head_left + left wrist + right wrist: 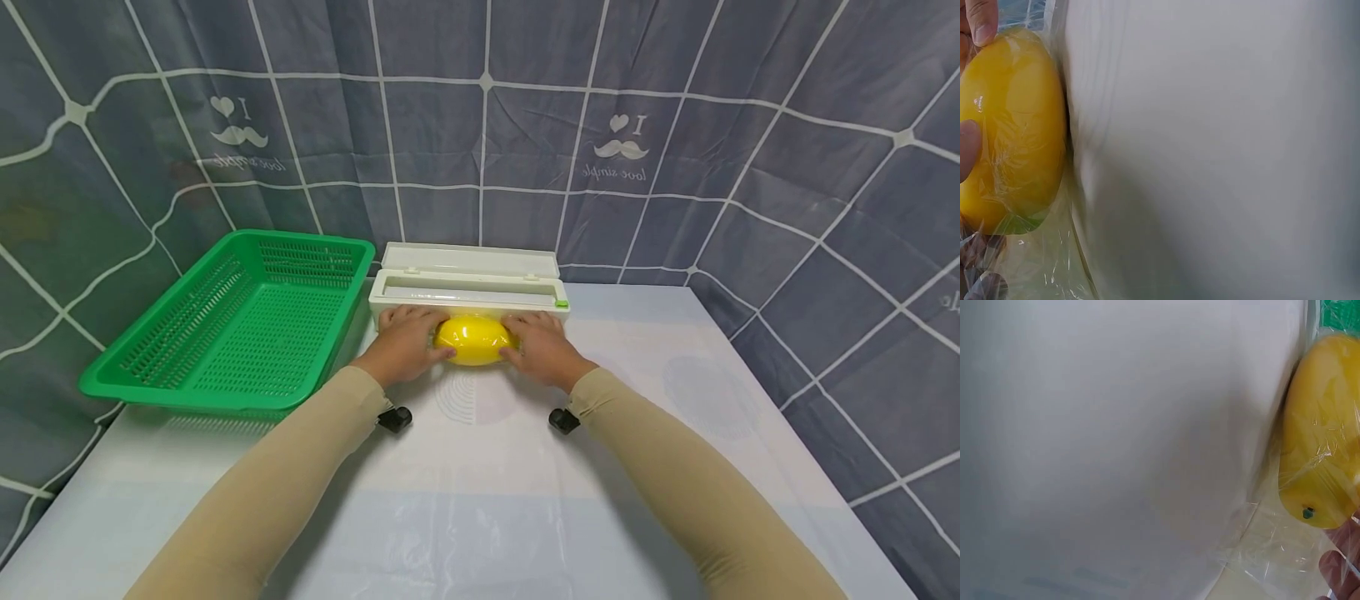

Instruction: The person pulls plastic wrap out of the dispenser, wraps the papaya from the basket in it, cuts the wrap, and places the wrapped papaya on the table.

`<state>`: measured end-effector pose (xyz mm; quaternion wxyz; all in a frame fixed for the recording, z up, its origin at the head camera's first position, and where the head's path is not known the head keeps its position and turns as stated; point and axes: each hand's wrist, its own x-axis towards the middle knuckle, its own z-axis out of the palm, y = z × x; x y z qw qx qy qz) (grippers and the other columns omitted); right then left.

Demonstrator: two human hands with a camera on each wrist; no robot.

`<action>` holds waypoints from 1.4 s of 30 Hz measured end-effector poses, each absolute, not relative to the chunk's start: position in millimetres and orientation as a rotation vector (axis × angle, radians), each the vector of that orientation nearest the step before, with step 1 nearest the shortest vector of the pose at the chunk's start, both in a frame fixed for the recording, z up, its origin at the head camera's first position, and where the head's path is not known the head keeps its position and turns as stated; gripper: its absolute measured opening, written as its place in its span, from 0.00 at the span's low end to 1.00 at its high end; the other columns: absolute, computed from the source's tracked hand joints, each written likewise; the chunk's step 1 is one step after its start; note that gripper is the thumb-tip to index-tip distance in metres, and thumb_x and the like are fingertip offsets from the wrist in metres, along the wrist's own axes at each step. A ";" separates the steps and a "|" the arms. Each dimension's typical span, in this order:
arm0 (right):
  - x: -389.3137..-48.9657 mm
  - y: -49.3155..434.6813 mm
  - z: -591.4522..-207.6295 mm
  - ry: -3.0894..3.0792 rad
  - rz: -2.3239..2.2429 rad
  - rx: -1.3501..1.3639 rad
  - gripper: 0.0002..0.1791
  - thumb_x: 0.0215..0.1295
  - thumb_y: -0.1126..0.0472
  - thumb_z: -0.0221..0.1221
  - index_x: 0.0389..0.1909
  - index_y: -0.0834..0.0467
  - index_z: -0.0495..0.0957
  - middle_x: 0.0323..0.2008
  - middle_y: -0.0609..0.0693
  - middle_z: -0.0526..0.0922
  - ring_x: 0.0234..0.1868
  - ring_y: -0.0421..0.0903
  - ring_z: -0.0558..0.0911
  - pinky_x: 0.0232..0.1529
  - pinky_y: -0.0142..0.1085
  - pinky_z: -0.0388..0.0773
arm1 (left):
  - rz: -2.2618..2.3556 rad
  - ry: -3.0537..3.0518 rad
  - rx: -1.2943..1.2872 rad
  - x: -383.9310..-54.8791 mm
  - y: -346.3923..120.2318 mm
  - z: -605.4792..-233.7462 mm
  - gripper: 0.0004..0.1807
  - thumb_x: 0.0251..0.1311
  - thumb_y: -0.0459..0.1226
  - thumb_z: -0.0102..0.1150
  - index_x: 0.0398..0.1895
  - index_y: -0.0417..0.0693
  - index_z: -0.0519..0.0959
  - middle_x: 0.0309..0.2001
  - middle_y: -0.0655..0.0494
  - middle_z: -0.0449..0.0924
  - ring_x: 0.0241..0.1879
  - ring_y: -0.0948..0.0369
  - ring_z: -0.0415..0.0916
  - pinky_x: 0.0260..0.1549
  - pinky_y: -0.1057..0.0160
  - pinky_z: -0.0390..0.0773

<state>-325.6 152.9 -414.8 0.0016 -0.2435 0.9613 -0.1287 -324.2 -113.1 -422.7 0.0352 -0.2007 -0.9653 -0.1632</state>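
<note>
Head camera looks down; close wrist views share the yellow fruit (474, 340).

We see smooth, glossy fruit (474, 340) under clear, shiny, crinkled plastic film (1054, 265). The box (472, 260) looks smooth, lightly glossy plastic, and the basket (187, 398) shiny moulded plastic. Our tabletop (480, 525) looks smooth with a faint sheen, the curtain (540, 133) creased fabric, the sleeves (285, 483) matt cloth.

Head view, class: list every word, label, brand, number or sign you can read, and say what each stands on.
"I", beside a heart and above a moustache: grey gridded curtain, twice, mirror-reversed.
"love simple", below each moustache: same curtain, also reversed.
Partial print at the curtain's right edge: cut off, unreadable.
White cling-film dispenser, green basket: none legible.
</note>
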 end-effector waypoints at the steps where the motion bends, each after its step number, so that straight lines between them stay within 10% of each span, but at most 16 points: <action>1: -325.7 153.2 -414.8 3.015 -0.404 -0.767 0.35 0.77 0.47 0.60 0.78 0.58 0.67 0.76 0.58 0.71 0.77 0.61 0.65 0.80 0.60 0.52 | -0.507 -2.962 -0.618 -324.0 -113.1 -422.9 0.39 0.67 0.56 0.67 0.76 0.51 0.70 0.76 0.52 0.70 0.73 0.43 0.63 0.69 0.38 0.52; 42: -328.3 160.5 -419.1 2.989 -0.450 -0.817 0.35 0.77 0.46 0.57 0.79 0.58 0.66 0.76 0.56 0.70 0.76 0.59 0.64 0.79 0.59 0.54 | -0.551 -2.942 -0.641 -325.1 -117.3 -423.1 0.36 0.71 0.58 0.62 0.76 0.54 0.71 0.75 0.51 0.70 0.74 0.43 0.61 0.69 0.37 0.51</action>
